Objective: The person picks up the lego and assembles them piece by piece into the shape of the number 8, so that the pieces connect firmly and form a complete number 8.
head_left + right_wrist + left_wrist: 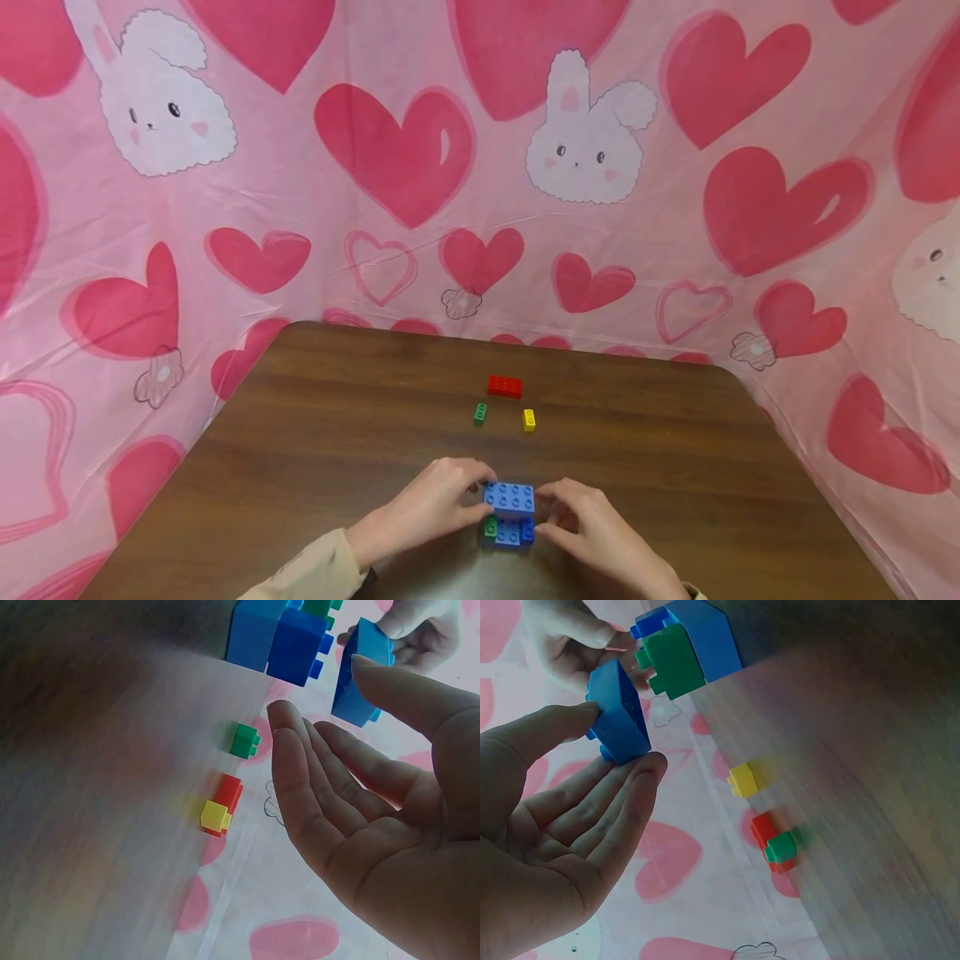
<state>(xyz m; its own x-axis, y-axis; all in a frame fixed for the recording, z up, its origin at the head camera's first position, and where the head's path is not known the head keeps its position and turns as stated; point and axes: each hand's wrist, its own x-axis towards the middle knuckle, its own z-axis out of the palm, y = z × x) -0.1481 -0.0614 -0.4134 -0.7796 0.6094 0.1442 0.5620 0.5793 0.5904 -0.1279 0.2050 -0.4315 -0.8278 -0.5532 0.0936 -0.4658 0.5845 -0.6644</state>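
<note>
Hands first: I see my left hand (429,508) and right hand (592,529) pinching a light-blue brick (509,497) between thumb and fingertips from either side, held just above the stacked blue-and-green base (507,532) on the table (337,433). Beyond that base lie a green brick (480,412), a yellow brick (528,419) and, farthest, a red brick (505,386).

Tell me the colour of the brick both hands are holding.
Blue brick, light blue, held above the stack; clearest in the head view.
</note>
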